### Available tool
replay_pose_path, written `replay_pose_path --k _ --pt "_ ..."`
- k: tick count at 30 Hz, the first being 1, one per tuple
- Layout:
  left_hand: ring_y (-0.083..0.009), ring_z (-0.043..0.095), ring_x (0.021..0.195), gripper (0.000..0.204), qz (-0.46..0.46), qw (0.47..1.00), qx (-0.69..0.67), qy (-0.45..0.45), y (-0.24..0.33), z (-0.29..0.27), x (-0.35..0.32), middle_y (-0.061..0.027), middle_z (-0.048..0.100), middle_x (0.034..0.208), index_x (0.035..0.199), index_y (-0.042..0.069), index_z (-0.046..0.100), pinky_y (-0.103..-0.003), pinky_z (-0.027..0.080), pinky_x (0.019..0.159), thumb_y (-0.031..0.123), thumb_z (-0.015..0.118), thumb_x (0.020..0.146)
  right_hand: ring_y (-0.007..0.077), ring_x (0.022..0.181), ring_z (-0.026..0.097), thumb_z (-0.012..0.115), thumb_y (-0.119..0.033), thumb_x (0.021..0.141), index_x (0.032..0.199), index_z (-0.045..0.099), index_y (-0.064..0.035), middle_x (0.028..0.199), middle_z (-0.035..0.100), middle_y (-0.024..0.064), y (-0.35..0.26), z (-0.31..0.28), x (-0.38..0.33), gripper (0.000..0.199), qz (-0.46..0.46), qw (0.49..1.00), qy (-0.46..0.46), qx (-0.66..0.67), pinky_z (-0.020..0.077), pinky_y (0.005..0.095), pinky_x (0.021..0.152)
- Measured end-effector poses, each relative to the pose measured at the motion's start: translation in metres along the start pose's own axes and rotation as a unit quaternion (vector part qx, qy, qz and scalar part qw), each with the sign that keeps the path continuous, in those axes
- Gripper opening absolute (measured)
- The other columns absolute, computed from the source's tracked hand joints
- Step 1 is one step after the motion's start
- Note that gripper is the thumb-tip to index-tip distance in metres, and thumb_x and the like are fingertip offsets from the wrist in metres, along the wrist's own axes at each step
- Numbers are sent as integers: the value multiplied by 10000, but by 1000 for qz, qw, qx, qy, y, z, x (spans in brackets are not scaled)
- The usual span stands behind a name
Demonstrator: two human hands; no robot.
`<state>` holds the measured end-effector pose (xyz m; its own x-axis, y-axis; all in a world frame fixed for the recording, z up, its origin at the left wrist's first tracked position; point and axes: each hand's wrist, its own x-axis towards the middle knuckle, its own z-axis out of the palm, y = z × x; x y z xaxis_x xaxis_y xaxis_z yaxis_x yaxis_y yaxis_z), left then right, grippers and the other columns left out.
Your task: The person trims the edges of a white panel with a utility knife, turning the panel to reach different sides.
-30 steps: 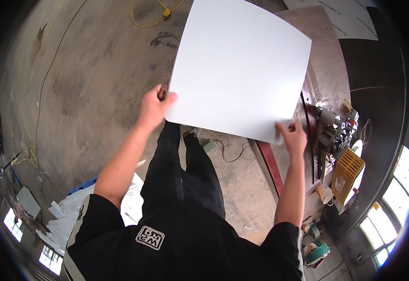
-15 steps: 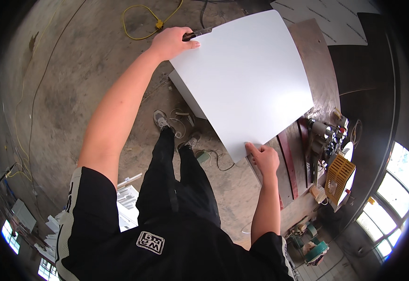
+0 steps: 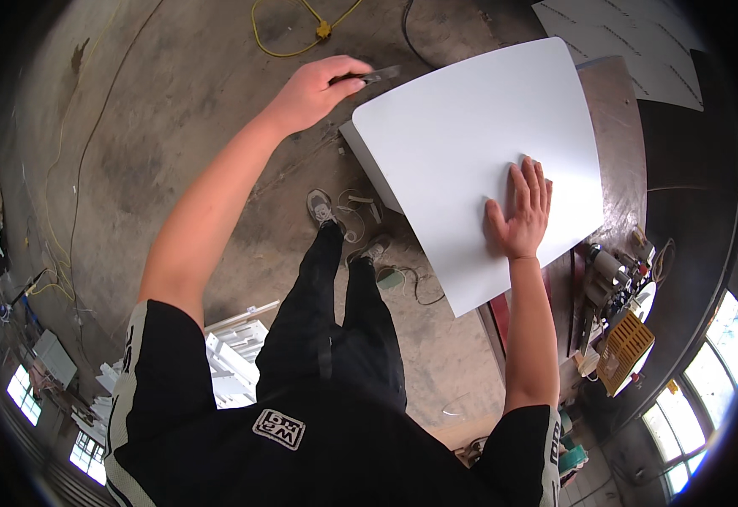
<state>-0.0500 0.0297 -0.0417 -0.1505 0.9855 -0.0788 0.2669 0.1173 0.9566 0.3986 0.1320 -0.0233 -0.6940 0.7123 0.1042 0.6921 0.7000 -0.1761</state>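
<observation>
A large smooth white panel (image 3: 470, 127) with rounded corners lies at centre right, narrowing toward me. My left hand (image 3: 314, 89) is closed around a dark hand tool with a flat grey blade (image 3: 381, 75), perhaps a knife. It hovers off the panel's far left corner, the blade pointing right, apart from the panel. On the panel's right part my right hand (image 3: 524, 211) rests palm down, fingers spread and holding nothing. Under the panel's left edge shows a white side face (image 3: 370, 165).
The panel lies on a brown worktop (image 3: 620, 127) with a machine (image 3: 610, 270) and a yellow basket (image 3: 626, 351) at its right. Black hose (image 3: 408, 34) and yellow cable (image 3: 301, 52) cross the far floor. Loose strips lie near my shoes (image 3: 321, 207); white offcuts (image 3: 235, 359) are stacked left of my legs.
My left hand and the bladed tool have come off the panel's far left corner. My right hand has let go of the near corner and slid farther onto the panel, now flat.
</observation>
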Motion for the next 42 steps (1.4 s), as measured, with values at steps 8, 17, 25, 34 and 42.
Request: replay_pose_path --k 8,17,25,34,42 --pt "-202 727 1014 209 157 978 99 -99 11 14 55 23 775 1097 1181 154 795 -350 576 895 79 722 1000 365 1612 419 706 -496 942 1560 603 -191 1707 507 113 3 2 1 697 -6 1000 1 17 256 584 1336" --pt "-258 745 1004 160 216 950 226 22 -1 -1 -38 -4 780 1013 1060 185 798 -405 610 862 109 691 968 380 1616 411 645 -522 979 1580 580 -177 1712 492 139 0 2 1 696 4 1000 -4 4 266 588 1336" --pt "-271 747 991 104 100 983 79 136 7 9 -51 -23 787 1039 1061 90 798 -397 603 830 54 736 985 372 1607 428 661 -513 969 1569 590 -183 1703 507 133 -1 5 1 688 -6 1000 10 14 266 586 1333" --pt "-216 724 936 178 208 942 259 56 1 11 -44 43 753 932 999 190 820 -390 546 836 76 710 918 374 1610 422 658 -518 981 1582 574 -174 1703 505 134 5 7 -2 697 -9 1000 10 7 267 583 1333" --pt "-249 755 957 165 72 978 76 180 5 25 -65 -55 785 1032 1089 101 807 -389 607 812 1 730 984 372 1615 414 667 -502 971 1572 580 -168 1707 497 140 3 6 0 693 -14 1000 6 18 257 581 1336"
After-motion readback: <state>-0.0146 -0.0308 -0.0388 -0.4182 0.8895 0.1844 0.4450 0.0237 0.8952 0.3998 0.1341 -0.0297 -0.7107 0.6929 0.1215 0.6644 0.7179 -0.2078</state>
